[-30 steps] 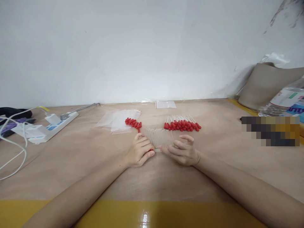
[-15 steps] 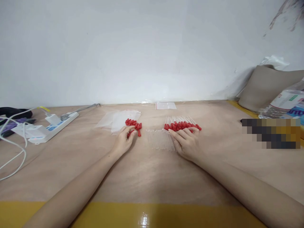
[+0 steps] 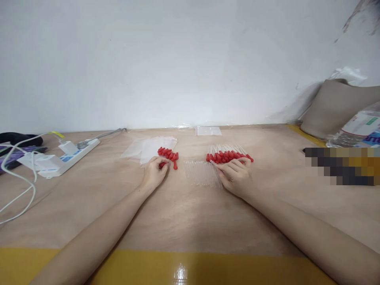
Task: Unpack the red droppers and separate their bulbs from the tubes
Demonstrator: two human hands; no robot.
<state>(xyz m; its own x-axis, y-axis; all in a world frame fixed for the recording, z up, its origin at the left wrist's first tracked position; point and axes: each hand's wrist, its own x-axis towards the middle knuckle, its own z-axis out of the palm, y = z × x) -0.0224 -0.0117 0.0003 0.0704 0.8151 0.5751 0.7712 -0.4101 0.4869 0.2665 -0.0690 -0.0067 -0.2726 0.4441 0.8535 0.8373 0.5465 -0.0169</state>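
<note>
My left hand (image 3: 154, 175) is closed in a pinch at a small pile of red rubber bulbs (image 3: 166, 152). A red bulb (image 3: 162, 165) shows between its thumb and fingers. My right hand (image 3: 236, 177) pinches a thin clear tube (image 3: 212, 162), most of it hidden by the fingers. Below that hand's fingertips lies a row of loose clear tubes (image 3: 200, 174), side by side. Just beyond the right hand are droppers with red bulbs (image 3: 225, 156), their clear stems (image 3: 234, 148) pointing away toward the wall.
Clear plastic bags (image 3: 151, 146) lie behind the left pile, and a small zip bag (image 3: 208, 131) rests by the wall. At the left is a white power strip (image 3: 73, 158) with cables. A grey container (image 3: 335, 107) and a plastic bottle (image 3: 356, 126) stand at the right.
My left fingers have drawn together around a red bulb and back slightly from the pile. My right hand stays near the tubes, its held tube slightly shifted. The view has moved a little.
</note>
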